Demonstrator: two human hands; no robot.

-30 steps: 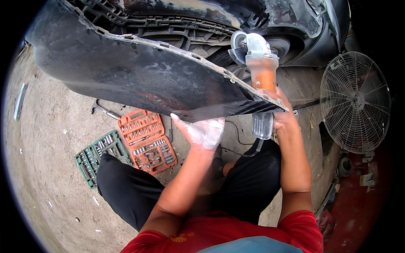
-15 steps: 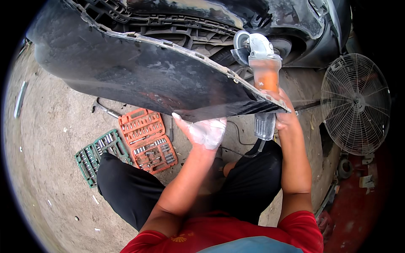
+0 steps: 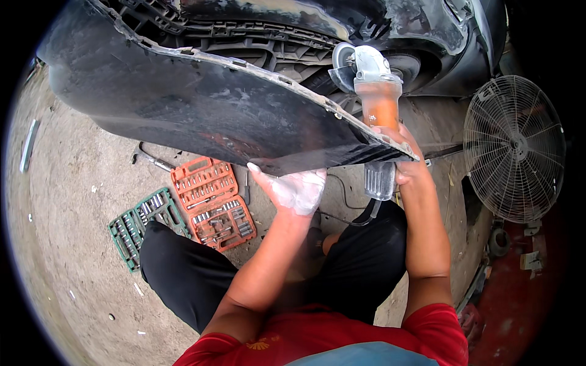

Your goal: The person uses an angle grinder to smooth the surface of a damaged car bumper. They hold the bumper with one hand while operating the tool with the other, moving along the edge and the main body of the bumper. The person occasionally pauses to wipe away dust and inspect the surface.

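Note:
A large dark car bumper (image 3: 183, 104) slants across the view in front of me, its upper edge ragged and pale with dust. My left hand (image 3: 299, 190), whitened with powder, grips the lower edge. Its thumb shows on the near side, while the fingers are hidden by the bumper. Beyond the bumper's right tip, my right hand (image 3: 408, 155) is wrapped round the orange body of an angle grinder (image 3: 383, 110). The grinder stands nearly upright, with its guarded disc at the top left, close to the bumper's ragged edge. Part of the right hand is covered by the bumper tip.
On the floor by my left knee lie an orange socket set (image 3: 223, 221) and a green socket set (image 3: 131, 235). A round caged fan (image 3: 516, 148) stands at the right. Behind the bumper is a dark car body (image 3: 421, 27). The grinder's cord (image 3: 348, 222) trails between my legs.
The grinder in my right hand has shifted slightly left, its disc end tipping the same way. My left hand and the bumper stay almost where they were.

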